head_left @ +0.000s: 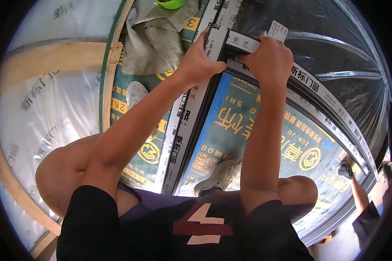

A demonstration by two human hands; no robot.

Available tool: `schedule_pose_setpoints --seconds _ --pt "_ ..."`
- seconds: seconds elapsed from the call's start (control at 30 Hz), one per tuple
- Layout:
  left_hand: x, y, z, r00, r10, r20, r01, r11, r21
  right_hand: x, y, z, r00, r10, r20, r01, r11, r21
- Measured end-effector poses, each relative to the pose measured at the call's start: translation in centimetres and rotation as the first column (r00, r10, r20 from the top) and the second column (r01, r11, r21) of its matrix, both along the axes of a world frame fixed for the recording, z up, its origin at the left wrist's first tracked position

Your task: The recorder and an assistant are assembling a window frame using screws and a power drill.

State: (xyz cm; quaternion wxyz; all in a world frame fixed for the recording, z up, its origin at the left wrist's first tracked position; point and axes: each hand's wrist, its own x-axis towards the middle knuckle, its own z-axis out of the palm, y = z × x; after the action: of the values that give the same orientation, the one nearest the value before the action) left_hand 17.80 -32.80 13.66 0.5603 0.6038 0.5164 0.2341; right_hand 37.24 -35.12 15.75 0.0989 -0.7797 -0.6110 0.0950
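A black window frame (309,87), its faces covered with printed white protective film, lies in front of me. My left hand (199,67) is closed round the left upright profile (178,130) close to the far left corner, thumb across its top and index finger stretched along the edge. Along the far rail, a little right of that corner, my right hand (272,63) grips the same frame, with its fingertips partly hidden. A white label (277,31) stands up just beyond the right hand's knuckles.
Printed green protective sheeting (231,126) shows inside the frame, where one of my shoes (220,176) stands. A grey cloth (152,43) and a green pot (170,4) lie far left. Dark plastic wrap (335,39) lies beyond. Another person's gloved hand (345,170) touches the right side.
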Motion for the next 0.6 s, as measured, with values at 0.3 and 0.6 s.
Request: schedule_pose_setpoints --seconds 0.3,0.6 --pt "0.1 -0.1 0.6 0.996 0.015 -0.091 -0.010 0.998 0.054 -0.4 -0.2 -0.3 0.999 0.000 0.041 -0.003 0.998 0.070" --pt "1.1 0.9 0.3 0.954 0.159 0.253 -0.106 0.972 -0.209 -0.4 -0.3 -0.2 0.998 0.018 0.060 -0.025 0.992 0.121"
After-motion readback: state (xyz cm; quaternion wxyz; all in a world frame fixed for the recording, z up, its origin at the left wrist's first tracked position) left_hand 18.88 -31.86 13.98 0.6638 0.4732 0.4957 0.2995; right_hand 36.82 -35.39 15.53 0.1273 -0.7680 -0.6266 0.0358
